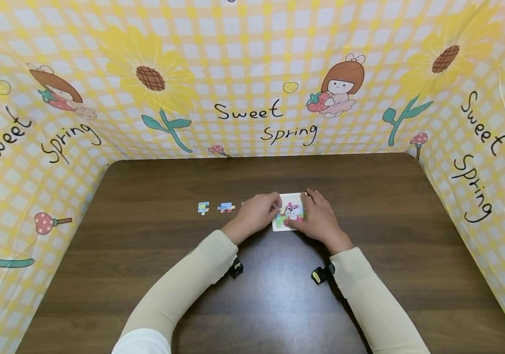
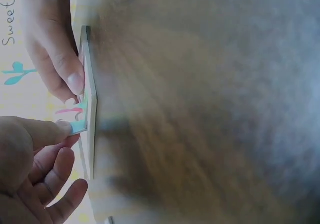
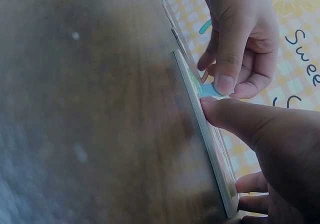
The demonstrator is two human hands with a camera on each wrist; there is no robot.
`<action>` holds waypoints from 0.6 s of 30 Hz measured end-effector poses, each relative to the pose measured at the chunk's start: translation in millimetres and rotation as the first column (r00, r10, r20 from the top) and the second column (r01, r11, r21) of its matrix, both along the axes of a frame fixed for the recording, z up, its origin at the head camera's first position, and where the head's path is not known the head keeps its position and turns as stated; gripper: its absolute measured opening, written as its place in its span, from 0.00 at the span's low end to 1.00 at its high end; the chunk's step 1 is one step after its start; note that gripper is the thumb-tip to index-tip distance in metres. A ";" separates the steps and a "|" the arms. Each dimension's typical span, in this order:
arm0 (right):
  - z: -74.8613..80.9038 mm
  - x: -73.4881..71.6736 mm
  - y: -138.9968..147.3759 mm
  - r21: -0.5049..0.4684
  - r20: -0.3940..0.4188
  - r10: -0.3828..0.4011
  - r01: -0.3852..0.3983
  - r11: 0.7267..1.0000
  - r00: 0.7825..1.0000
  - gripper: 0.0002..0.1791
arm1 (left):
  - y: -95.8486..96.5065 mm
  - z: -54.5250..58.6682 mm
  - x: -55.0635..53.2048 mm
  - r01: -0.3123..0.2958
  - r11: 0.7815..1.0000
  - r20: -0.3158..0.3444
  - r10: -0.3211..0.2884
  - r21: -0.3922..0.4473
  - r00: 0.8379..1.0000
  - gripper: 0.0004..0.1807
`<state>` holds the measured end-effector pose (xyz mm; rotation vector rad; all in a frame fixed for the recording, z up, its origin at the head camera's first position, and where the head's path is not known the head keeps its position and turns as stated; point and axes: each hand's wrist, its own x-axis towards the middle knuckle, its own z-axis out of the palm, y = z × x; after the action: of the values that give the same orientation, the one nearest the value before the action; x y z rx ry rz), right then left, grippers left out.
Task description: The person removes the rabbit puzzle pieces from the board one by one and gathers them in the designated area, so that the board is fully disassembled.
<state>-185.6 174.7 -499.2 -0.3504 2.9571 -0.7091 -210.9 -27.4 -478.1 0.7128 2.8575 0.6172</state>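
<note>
1. Gingham cloth (image 1: 243,59), yellow and white: walls from 9 through 12 to 3 o'clock; sunflowers, girls with strawberries, "Sweet Spring" lettering.
2. Table (image 1: 274,285), dark wood grain, glossy patch toward 6 o'clock.
3. Cream sleeves: left sleeve (image 1: 190,280) comes in from 7 o'clock, right sleeve (image 1: 376,300) from 5.
4. Right hand (image 1: 321,216), at the board's 3 o'clock side. Grip spread, not curled round anything: thumb presses on the picture near the 6 o'clock edge, fingers touch the board's edge toward 1–2 o'clock.
5. Left hand (image 1: 257,211), at the board's 9 o'clock side. Grip grasping one small piece, thumb against finger; other fingers loosely bent.
6. Jigsaw board (image 1: 291,196), white rim, flat on the table between both hands, a bit to the 1 o'clock side of table centre. Partly covered; pink-and-white cartoon animal visible, green toward 7.
7. Wrist cameras, black: left camera (image 1: 236,268) between 7 and 8 o'clock of the board, right camera (image 1: 320,275) at 5.
8. Loose jigsaw pieces: blue-and-yellow piece (image 1: 203,208) and blue-and-red piece (image 1: 225,207), both 9 o'clock of the board, apart from each other.
9. Pinched jigsaw piece (image 3: 208,90), light blue side showing, at the board's 9–10 o'clock part; can't tell if seated.
</note>
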 end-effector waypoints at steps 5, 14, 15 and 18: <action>-0.8 0.5 -0.7 0.000 -0.007 0.007 -0.007 1.000 1.000 0.55 | -2.5 -1.2 -0.6 -0.052 0.998 0.059 0.049 0.041 0.997 0.03; -0.2 0.0 0.5 0.001 0.003 0.005 -0.005 1.000 1.000 0.55 | -1.4 -1.0 -3.3 -0.081 0.996 0.076 0.079 0.031 0.994 0.04; -0.1 -0.1 0.8 0.002 0.005 0.004 -0.004 1.000 1.000 0.55 | -0.5 -0.8 -3.4 -0.067 0.998 0.059 0.066 0.018 0.996 0.04; -0.2 -0.4 -0.5 0.002 0.010 0.003 -0.003 1.000 1.000 0.55 | 0.0 -0.1 -2.6 -0.047 0.999 0.024 0.047 -0.018 0.999 0.03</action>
<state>-186.0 174.2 -499.4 -0.3500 2.9471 -0.7054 -213.5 -27.5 -478.2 0.6326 2.8608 0.6021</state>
